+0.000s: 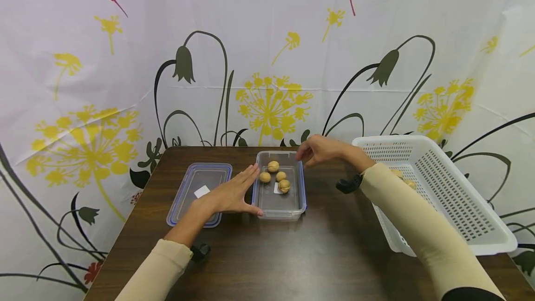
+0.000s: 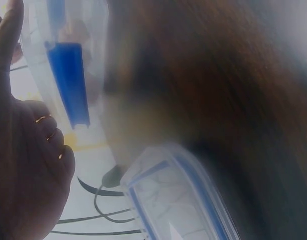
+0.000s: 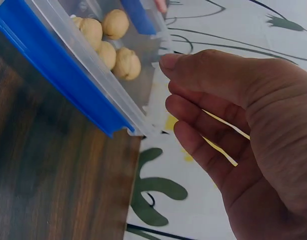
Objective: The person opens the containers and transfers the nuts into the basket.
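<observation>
In the head view, a clear plastic food container (image 1: 267, 201) with blue side clips stands uncovered on the table. Several walnuts (image 1: 284, 186) lie in its far half, near a small white label. My left hand (image 1: 234, 192) is spread along the container's left side, fingers straight and thumb at the near left corner. At the far right corner is my right hand (image 1: 319, 150), its fingers loosely bent and nothing between them. The right wrist view puts the right thumb tip (image 3: 169, 61) right at the container's rim, the other fingers outside it.
A clear lid (image 1: 190, 185) with a blue seal lies left of the container, partly behind the left hand. On the right stands a white perforated basket (image 1: 464, 212) with a few walnuts (image 1: 409, 183), partly covered by the right sleeve. A patterned curtain (image 1: 267, 59) hangs behind the dark table (image 1: 267, 254).
</observation>
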Motion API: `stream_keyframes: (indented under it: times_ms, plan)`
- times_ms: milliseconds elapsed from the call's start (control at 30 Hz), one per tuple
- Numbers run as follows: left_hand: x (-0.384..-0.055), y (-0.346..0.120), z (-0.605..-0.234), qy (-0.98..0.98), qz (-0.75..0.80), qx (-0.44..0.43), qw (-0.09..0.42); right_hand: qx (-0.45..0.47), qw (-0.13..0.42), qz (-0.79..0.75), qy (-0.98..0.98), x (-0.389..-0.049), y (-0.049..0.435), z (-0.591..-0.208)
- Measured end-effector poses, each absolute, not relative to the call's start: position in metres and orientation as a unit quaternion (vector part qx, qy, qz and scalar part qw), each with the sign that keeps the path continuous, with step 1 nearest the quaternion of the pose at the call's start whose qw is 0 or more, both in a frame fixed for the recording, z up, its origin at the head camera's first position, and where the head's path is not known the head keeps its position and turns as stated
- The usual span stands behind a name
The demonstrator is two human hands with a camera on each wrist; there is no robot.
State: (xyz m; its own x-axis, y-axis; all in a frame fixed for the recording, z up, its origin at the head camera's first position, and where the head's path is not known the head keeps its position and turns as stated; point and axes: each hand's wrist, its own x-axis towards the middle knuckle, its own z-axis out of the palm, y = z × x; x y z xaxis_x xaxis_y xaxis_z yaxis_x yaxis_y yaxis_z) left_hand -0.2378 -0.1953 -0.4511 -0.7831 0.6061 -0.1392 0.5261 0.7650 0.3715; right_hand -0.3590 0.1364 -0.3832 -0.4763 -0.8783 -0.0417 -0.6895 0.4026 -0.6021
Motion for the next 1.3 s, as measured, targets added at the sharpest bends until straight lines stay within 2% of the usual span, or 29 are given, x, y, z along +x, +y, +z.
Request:
stream_keyframes:
  times_ms: [400,700,1300]
  plan:
    - [-0.239,-0.192,-0.453,0.93,0.161,0.306,0.127,-0.479,0.242,-0.24,0.809,-0.365,0.104,-0.41]
    - [-0.24,-0.192,-0.456,0.93,0.163,0.305,0.125,-0.478,0.266,-0.209,0.81,-0.363,0.085,-0.424]
    - [-0.24,-0.196,-0.455,0.931,0.156,0.307,0.123,-0.479,0.239,-0.138,0.833,-0.352,0.071,-0.441]
